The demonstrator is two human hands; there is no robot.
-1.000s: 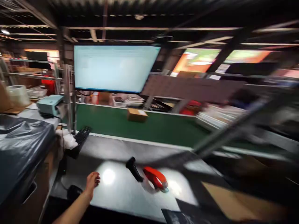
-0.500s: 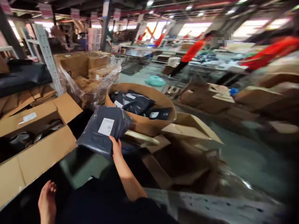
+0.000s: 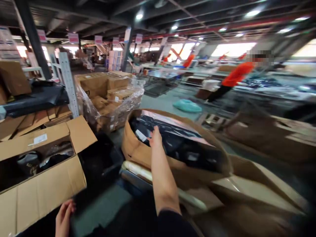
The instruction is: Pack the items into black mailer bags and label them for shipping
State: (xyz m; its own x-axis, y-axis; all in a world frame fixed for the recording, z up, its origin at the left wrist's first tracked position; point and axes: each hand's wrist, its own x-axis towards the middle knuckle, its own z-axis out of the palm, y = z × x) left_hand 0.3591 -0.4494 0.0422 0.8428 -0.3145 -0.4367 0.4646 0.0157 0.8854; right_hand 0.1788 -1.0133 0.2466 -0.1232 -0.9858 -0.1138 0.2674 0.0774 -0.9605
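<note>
Black bag point(image 3: 170, 133) lies inside the round cardboard bin point(image 3: 134, 146), your right hand point(image 3: 156, 137) at its label end; blur hides whether you're gripping or have released it. Left hand point(image 3: 64, 215) is empty, loosely curled, near the open box point(image 3: 53, 187). Risk: the bin wall could buckle if your forearm leans on it; slick plastic could slide off loose fingers.

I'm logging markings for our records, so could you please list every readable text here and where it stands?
"SS", further lettering unclear: plastic-wrapped carton.
Too small or blurred to read:
white label on the dark plastic parcel in the round cardboard bin;
white sticker on the open carton;
pink hanging signs;
pillar notice.
</note>
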